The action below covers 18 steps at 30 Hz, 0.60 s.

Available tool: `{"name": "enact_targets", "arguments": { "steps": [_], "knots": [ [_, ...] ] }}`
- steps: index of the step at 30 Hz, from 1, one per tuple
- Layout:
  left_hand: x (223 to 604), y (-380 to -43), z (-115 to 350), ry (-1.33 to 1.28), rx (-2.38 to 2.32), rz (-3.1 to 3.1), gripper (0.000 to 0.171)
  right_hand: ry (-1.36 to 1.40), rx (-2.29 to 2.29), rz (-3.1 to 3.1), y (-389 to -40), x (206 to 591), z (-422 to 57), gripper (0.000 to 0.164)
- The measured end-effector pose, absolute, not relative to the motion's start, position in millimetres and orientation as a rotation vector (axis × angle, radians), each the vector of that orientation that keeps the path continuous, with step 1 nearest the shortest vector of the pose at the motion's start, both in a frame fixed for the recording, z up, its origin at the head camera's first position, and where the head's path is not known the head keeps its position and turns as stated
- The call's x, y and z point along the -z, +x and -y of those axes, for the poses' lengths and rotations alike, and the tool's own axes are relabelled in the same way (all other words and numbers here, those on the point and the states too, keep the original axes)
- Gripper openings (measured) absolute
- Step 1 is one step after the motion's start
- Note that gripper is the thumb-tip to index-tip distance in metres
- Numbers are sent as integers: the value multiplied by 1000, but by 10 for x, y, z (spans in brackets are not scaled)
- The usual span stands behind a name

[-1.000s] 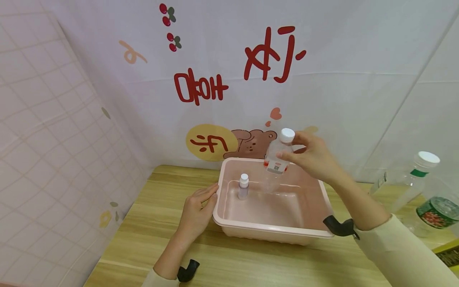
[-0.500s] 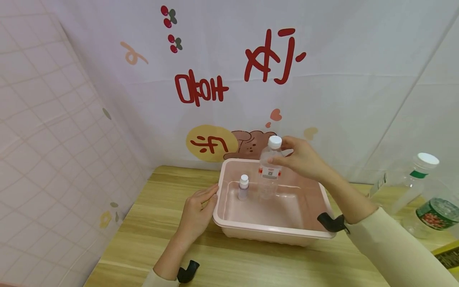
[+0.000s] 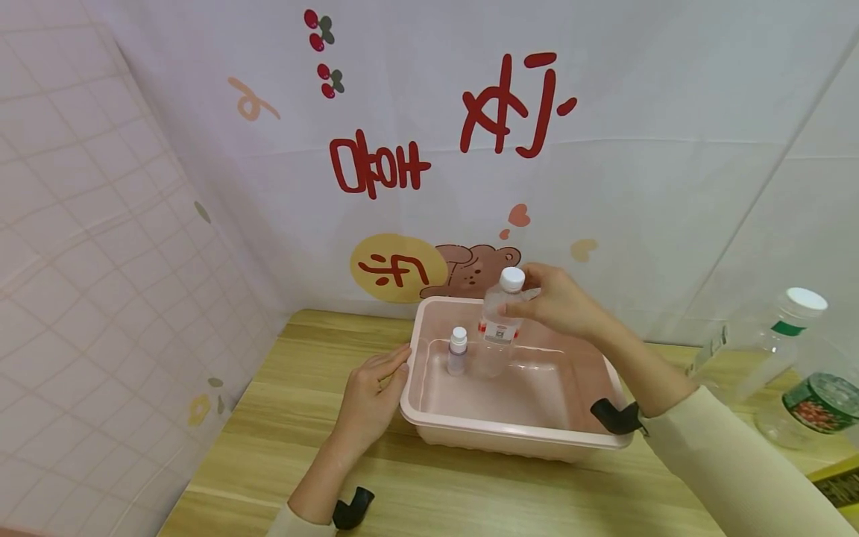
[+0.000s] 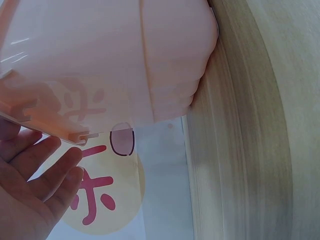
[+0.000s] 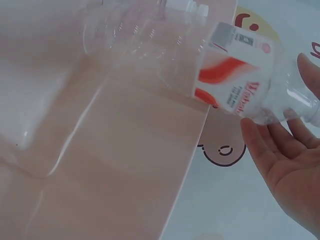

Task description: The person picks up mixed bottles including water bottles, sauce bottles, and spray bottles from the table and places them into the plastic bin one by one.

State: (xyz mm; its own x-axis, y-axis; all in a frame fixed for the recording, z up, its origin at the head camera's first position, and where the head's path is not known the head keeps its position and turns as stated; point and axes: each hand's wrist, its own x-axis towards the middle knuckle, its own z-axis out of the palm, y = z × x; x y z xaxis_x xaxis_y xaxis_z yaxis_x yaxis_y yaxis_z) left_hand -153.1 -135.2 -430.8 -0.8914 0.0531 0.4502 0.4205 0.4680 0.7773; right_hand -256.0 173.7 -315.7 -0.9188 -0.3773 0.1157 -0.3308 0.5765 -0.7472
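Observation:
My right hand grips a clear plastic bottle near its shoulder, thumb on one side and fingers on the other. The bottle has a white cap and a red-and-white label, and stands nearly upright inside the back of a pink plastic basin. In the right wrist view the bottle's label shows below the fingers. Close to its left, a small white-capped bottle stands upright on the basin floor. My left hand touches the basin's left rim from outside; in the left wrist view its fingers lie extended along that rim.
On the wooden table, at the right, stand a white-capped clear bottle with a green neck band and another clear bottle with a green label. A yellow object lies at the right edge. A printed curtain hangs behind.
My right hand has carried the clear bottle left and down into the basin, close to the small bottle, and the bottle has straightened. The left hand stays at the rim.

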Motion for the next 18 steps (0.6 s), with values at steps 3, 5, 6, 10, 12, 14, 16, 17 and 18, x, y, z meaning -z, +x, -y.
{"name": "enact_targets", "arguments": {
  "steps": [3, 5, 6, 10, 12, 14, 16, 17, 18],
  "knots": [
    [4310, -1531, 1350, -403, 1396, 2353, 31, -607, 1236, -2745, -2562, 3178, -1719, 47],
    [4307, -1528, 1349, -405, 1395, 2354, 31, -616, 1212, -2747, -2563, 3193, -1703, 46],
    [4306, -1527, 1348, -405, 1395, 2353, 31, -616, 1205, -2744, -2559, 3195, -1695, 45],
    [4304, -1526, 1341, -409, 1397, 2351, 31, -628, 1175, -2738, -2541, 3200, -1680, 39],
    [4303, -1525, 1338, -409, 1400, 2351, 31, -628, 1158, -2731, -2529, 3196, -1679, 38],
    [4300, -1524, 1335, -403, 1403, 2354, 31, -633, 1137, -2728, -2520, 3192, -1678, 39],
    [4298, -1521, 1333, -391, 1403, 2361, 31, -642, 1118, -2726, -2518, 3193, -1677, 40],
    [4295, -1519, 1331, -385, 1405, 2365, 31, -648, 1109, -2726, -2518, 3195, -1677, 40],
    [4293, -1517, 1330, -378, 1405, 2368, 31, -655, 1103, -2727, -2521, 3198, -1678, 41]
  ]
}}
